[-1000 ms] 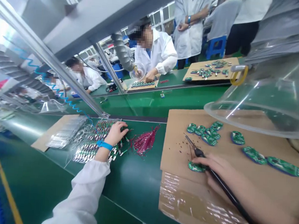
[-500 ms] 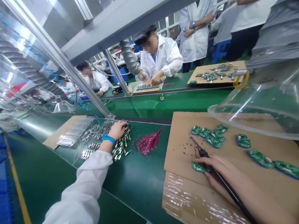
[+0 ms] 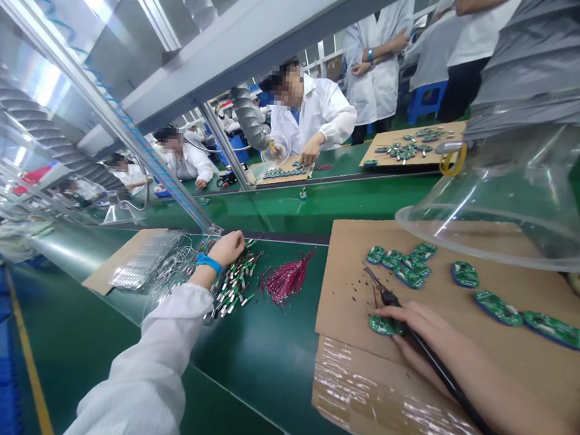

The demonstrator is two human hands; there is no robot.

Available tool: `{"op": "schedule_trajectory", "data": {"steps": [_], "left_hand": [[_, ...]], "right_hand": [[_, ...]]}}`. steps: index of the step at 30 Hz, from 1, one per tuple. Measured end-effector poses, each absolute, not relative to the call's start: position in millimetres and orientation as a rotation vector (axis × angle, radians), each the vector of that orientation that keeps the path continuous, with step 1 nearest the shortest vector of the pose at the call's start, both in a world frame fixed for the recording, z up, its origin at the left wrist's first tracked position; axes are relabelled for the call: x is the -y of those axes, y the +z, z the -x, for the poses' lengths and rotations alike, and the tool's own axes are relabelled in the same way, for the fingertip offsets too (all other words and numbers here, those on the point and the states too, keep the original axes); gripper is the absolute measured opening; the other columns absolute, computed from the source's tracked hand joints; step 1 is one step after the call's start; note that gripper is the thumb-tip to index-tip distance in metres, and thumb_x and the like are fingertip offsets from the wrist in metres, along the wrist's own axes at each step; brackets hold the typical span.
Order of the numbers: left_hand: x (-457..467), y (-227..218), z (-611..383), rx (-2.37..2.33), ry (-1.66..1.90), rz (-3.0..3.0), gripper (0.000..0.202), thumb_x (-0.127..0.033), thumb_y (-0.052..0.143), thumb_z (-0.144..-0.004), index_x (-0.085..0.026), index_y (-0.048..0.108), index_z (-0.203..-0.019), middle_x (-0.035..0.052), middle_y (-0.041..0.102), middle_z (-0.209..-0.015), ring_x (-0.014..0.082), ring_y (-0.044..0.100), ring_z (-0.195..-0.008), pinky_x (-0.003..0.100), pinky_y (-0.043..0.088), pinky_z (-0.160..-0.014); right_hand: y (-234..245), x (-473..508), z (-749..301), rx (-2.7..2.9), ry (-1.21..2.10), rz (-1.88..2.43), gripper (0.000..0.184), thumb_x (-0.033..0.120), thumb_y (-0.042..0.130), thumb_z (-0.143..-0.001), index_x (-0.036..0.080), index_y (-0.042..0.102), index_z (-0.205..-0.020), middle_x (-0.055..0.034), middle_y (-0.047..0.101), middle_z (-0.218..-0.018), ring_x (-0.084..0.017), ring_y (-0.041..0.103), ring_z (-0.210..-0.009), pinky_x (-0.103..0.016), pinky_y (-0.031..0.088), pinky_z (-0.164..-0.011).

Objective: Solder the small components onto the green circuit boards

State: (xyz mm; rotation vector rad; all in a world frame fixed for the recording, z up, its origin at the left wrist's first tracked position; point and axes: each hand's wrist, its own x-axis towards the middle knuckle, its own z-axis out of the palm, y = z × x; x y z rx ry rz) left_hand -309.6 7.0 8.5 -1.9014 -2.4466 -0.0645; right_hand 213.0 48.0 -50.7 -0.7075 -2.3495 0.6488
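Note:
My left hand (image 3: 228, 247), with a blue band at the wrist, is over a pile of small metal-and-green parts (image 3: 235, 286). Its fingers are curled together, and whatever they pinch is hidden. A bundle of dark red wires (image 3: 286, 277) lies just right of the pile. Over the cardboard, my right hand (image 3: 416, 322) is closed around a black-handled soldering iron (image 3: 389, 300), its tip pointing up and left. Under those fingers sits a green circuit board (image 3: 382, 325), with a short red wire rising beside it.
Several more circuit boards (image 3: 412, 270) lie on the cardboard sheet (image 3: 343, 307). A clear fume hood (image 3: 509, 213) hangs low above its back. Left of the parts are clear plastic trays (image 3: 140, 260) and tangled pale wires. Across the green bench, a co-worker (image 3: 310, 113) handles boards.
My left hand's fingers have drawn in from a stretched pose and curled over the parts pile. My right hand keeps its hold on the soldering iron. The view has shifted slightly.

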Motion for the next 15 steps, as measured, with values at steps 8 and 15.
{"op": "schedule_trajectory", "data": {"steps": [8, 15], "left_hand": [[-33, -8, 298, 2.493, -0.146, 1.849, 0.033, -0.035, 0.063, -0.099, -0.015, 0.062, -0.125, 0.0111, 0.064, -0.124, 0.0239, 0.066, -0.107, 0.045, 0.058, -0.092], [-47, -7, 282, 2.597, -0.135, 1.882, 0.032, -0.034, 0.063, -0.1, -0.014, 0.063, -0.124, 0.0107, 0.065, -0.123, 0.023, 0.067, -0.105, 0.044, 0.059, -0.09]], "right_hand": [[-55, -48, -220, 2.384, 0.724, 0.745, 0.033, 0.029, 0.05, -0.1, 0.032, 0.059, -0.132, -0.0097, 0.065, -0.129, -0.03, 0.066, -0.117, -0.047, 0.056, -0.098], [-54, -45, -219, 2.285, 0.732, 0.762, 0.032, 0.031, 0.055, -0.098, 0.033, 0.062, -0.129, -0.0059, 0.068, -0.121, -0.025, 0.07, -0.108, -0.04, 0.058, -0.092]]}}
